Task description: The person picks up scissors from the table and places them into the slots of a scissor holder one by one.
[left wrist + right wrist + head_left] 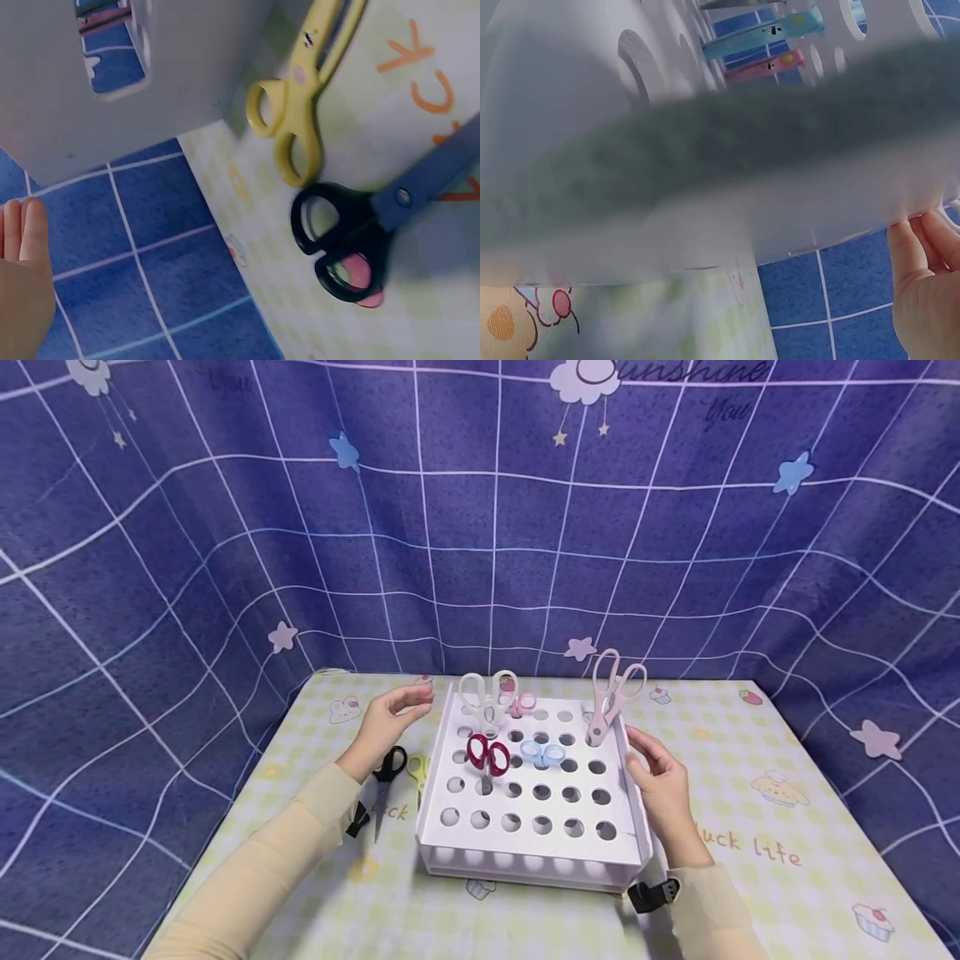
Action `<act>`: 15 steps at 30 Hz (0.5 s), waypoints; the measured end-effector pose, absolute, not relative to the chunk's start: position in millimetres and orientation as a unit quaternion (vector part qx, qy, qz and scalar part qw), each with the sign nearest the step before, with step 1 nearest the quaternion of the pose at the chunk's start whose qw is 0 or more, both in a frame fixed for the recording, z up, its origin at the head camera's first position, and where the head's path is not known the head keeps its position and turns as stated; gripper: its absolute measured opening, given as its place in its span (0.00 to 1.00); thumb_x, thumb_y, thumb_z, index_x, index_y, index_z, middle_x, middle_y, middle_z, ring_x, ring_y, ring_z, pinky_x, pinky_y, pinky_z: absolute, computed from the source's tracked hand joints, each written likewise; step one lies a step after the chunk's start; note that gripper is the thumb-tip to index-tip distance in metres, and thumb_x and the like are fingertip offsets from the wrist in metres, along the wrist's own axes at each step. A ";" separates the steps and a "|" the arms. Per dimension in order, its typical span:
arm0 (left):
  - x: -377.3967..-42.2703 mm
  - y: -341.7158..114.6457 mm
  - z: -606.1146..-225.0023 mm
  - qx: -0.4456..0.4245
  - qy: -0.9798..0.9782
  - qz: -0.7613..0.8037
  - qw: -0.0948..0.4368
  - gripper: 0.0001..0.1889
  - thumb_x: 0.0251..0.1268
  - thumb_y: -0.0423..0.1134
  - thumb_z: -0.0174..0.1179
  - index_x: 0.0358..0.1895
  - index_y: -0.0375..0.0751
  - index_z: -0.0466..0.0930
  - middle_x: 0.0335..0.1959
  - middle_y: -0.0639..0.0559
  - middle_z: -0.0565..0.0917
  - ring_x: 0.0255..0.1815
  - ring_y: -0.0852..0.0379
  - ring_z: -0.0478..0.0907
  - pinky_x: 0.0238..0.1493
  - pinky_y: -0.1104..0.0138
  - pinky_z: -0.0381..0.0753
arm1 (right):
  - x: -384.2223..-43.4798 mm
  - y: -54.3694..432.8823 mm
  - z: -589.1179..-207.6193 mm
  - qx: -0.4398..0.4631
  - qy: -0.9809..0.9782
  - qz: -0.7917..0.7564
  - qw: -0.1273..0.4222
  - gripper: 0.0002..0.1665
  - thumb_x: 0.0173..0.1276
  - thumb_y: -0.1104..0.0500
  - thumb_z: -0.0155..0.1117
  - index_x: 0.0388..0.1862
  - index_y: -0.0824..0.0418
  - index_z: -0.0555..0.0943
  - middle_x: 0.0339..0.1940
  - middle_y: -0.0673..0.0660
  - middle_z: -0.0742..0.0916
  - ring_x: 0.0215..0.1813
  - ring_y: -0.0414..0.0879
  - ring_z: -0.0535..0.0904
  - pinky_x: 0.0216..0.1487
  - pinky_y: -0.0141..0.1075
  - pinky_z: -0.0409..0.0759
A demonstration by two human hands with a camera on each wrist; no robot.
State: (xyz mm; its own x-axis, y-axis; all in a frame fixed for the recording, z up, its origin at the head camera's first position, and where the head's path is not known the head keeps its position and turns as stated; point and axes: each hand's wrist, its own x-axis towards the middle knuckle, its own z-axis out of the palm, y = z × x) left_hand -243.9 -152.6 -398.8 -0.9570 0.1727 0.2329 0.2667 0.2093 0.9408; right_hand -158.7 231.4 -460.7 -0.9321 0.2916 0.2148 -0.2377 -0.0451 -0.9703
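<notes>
A white rack (pixel 540 850) with rows of round holes stands on the table. White scissors (pixel 491 713), small pink scissors (pixel 517 704), dark red scissors (pixel 487 756), light blue scissors (pixel 542 755) and large pale pink scissors (pixel 603 708) stand in its holes, handles up. My left hand (pixel 390 722) hovers off the rack's left side, holding nothing, its fingers extended. Below it lie black scissors (pixel 381 210) and yellow scissors (pixel 298 86), both on the table. My right hand (pixel 666 789) touches the rack's right wall with fairly straight fingers.
A checked tablecloth (pixel 750 810) with printed cartoons covers the table. Behind and at the sides hangs a blue gridded curtain (pixel 450 568). Black straps (pixel 654 895) sit near both wrists.
</notes>
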 end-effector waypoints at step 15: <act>-271.6 -188.6 -428.6 -0.077 -0.796 -0.600 0.006 0.21 0.68 0.36 0.59 0.62 0.34 0.74 0.63 0.38 0.76 0.66 0.44 0.71 0.70 0.56 0.67 | -160.2 230.4 -462.9 -0.044 -0.659 0.729 0.180 0.24 0.66 0.75 0.55 0.62 0.74 0.74 0.50 0.43 0.85 0.56 0.31 0.78 0.54 0.18 0.75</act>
State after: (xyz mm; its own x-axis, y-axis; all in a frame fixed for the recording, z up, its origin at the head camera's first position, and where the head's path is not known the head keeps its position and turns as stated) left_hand -271.6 -188.6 -428.6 -0.9881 0.1160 0.1012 0.1293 0.2688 0.9545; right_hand -160.2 230.4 -462.9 -0.9311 0.3208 0.1734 -0.2044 -0.0654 -0.9767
